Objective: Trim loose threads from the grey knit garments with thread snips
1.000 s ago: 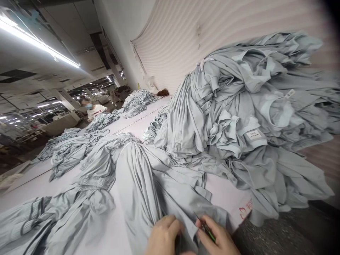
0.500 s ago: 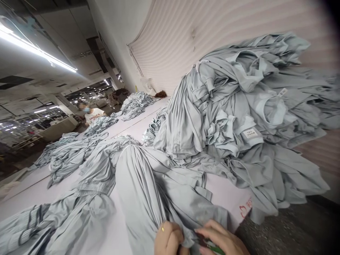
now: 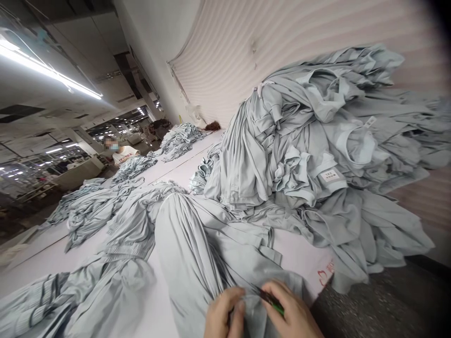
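Observation:
A light grey garment [image 3: 186, 244] lies stretched over the table towards me, its folds running down to my hands. At the bottom of the view my left hand [image 3: 223, 313] is closed, its fingers pinching the garment's near part. Just right of it my right hand [image 3: 294, 314] grips a small pair of thread snips [image 3: 273, 301] with dark blades and a green part on the handle. The snips point left towards the cloth by my left fingers. Whether the blades touch a thread cannot be made out.
A tall heap of grey garments [image 3: 243, 159] with white labels fills the right side, overhanging the table edge. More grey garments [image 3: 130, 225] lie along the left of the pale table [image 3: 299, 249]. A masked person [image 3: 123, 152] stands at the far left.
My right hand has turned and risen slightly, so the snips' dark blades now show pointing left. My left fingers have shifted their hold on the cloth. The heaps stay put.

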### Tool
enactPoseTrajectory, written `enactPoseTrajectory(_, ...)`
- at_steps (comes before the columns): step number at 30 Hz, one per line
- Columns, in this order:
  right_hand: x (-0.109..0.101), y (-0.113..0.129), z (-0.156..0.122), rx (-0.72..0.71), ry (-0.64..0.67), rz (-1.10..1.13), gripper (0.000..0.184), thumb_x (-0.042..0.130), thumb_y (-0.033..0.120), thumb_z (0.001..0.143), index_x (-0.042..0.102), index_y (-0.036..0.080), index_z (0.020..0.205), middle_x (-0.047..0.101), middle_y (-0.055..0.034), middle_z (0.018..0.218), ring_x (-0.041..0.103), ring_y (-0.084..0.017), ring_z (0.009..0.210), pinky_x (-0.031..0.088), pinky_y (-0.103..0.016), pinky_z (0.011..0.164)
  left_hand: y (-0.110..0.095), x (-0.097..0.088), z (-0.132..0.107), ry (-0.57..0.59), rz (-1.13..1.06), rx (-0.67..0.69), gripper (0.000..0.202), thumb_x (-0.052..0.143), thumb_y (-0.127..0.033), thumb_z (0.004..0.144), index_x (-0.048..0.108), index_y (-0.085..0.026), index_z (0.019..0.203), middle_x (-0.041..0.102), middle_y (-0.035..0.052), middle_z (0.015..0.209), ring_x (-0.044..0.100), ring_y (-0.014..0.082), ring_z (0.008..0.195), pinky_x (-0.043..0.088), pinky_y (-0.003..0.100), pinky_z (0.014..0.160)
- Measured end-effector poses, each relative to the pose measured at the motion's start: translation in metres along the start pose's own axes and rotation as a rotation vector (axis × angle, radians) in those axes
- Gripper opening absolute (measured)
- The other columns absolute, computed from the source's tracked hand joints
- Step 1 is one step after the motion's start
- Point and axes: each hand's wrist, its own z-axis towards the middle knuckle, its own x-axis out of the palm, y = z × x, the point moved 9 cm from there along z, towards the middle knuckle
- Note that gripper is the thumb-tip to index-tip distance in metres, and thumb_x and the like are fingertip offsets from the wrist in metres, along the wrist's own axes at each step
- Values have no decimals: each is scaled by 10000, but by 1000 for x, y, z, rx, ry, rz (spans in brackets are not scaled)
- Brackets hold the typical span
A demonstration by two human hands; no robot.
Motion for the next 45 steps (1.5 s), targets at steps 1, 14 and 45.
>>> enactPoseTrajectory(1,0,1,1,-7,3,-6,167,446,207,882,611,228,872,665,-37,841,684,-188,759,552,-278,677,10,3,2,75,-64,-104,194,495,-376,913,608,-251,1009,481,-49,607,467,136,577,355,254,593)
enactPoseTrajectory(14,2,32,6,-109,95,-186,257,516,268,892,701,250,1068,712,-54,942,705,-222,820,569,-300,693,19,9,14,252,-387,-430,607,532,-684,799,532,-170,1123,255,-106,588,229,98,545,214,243,546)
enactPoseTrajectory(45,13,-14,-15,-27,-331,100,191,408,167,816,511,248,955,650,-16,823,686,-180,781,530,-259,701,0,31,-6,189,357,394,157,431,-94,770,427,-250,776,550,-7,716,570,141,615,455,217,576)
